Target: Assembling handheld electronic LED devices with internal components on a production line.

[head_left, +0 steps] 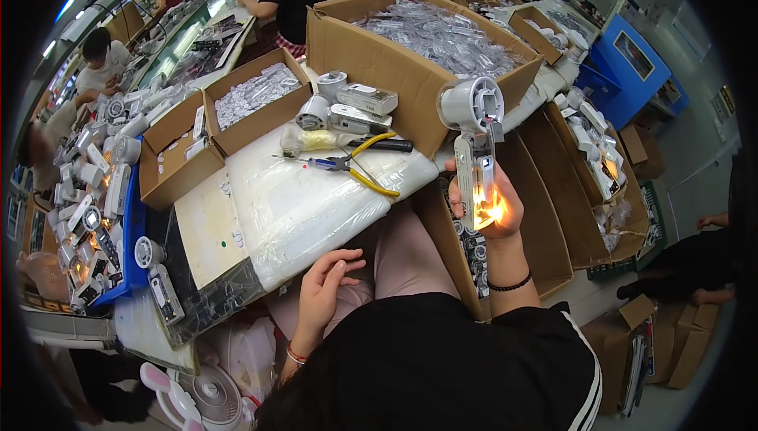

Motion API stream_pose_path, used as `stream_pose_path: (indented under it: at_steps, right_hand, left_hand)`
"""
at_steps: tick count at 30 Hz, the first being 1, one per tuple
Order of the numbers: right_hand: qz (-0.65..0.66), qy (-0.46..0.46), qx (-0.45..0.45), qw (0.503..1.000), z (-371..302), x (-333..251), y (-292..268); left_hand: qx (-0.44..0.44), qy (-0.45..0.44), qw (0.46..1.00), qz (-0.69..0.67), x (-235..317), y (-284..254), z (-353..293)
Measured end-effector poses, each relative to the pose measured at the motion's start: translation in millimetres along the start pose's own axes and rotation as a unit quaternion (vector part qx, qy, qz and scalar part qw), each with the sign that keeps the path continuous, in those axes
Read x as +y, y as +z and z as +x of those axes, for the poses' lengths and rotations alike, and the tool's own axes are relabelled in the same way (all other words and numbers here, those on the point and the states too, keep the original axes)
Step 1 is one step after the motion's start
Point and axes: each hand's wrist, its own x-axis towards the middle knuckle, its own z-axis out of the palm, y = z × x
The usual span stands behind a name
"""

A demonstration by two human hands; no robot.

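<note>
"Head view, and the right hand (505,203) has its fingers closed around a white handheld fan (467,169), right of centre, orange glare blazing at its lower end!"

"And the left hand (325,287)?"

"Lower centre, fingers loosely curled and slightly parted! Yellow-handled pliers (341,164) lie mid-frame on the plastic-wrapped bench (316,214)."

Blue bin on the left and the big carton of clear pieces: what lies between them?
The head view shows a small open carton with a few white pieces, another carton holding many pale parts, then white fan units near the big carton.
</note>
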Motion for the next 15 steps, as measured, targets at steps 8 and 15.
stream_pose_path:
  at_steps: [8,15]
  right_hand:
    - [-0.089,0.115,0.067,0.987,-1.2,15.9,18.5]
    - [-0.080,0.154,0.039,0.984,-5.9,57.6,38.3]
  left_hand:
    - [-0.013,0.036,0.999,-0.001,12.9,15.4,6.0]
    - [-0.054,0.084,0.995,-0.032,25.3,51.1,25.3]
